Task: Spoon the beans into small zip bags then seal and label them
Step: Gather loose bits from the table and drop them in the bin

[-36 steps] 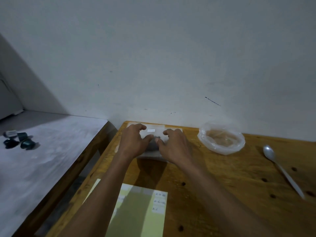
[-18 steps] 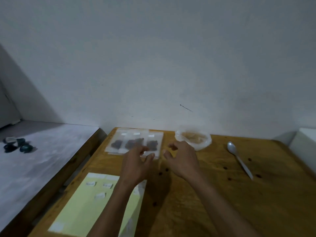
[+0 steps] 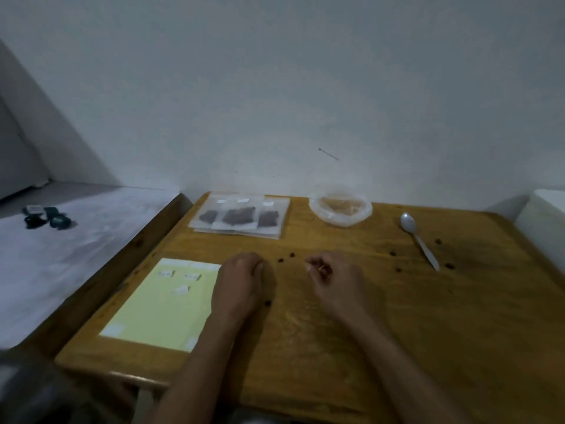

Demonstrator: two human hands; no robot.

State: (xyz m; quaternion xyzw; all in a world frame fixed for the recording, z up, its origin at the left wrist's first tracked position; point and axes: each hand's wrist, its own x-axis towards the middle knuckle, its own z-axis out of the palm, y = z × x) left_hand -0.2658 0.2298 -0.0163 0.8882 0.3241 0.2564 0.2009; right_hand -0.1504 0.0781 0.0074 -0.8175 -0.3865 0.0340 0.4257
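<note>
Label sheet (image 3: pixel 159 304) corner under left hand (image 3: pixel 241 283).

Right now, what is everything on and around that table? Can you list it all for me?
bags: three, clear with dark beans and white labels, far left of the table, side by side and overlapping
bowl: one, clear plastic, far middle, by the wall
spoon: one, white, lying right of the bowl
sheet: one, pale yellow with a few white labels left, near left of the table
loose beans: several, dark, scattered on the wood
table: one, brown wood
dark items: a few, blurred, on the grey surface to the left
left hand: fingers curled, empty, by the sheet
right hand: fingers curled; whether it pinches something I cannot tell
</note>
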